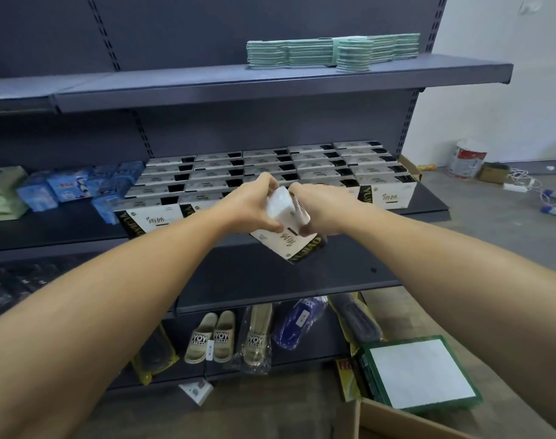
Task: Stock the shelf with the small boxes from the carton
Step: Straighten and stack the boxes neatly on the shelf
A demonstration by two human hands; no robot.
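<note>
Both hands — left hand, right hand — gripped a tilted small box, fingers curled round it, just before the shelf rows. Placing step in hand; next likely: level it, slot beside stocked boxes.

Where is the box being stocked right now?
In the head view, the small box is centre frame, tilted, held between both hands just in front of the stocked boxes on the middle shelf.
</note>
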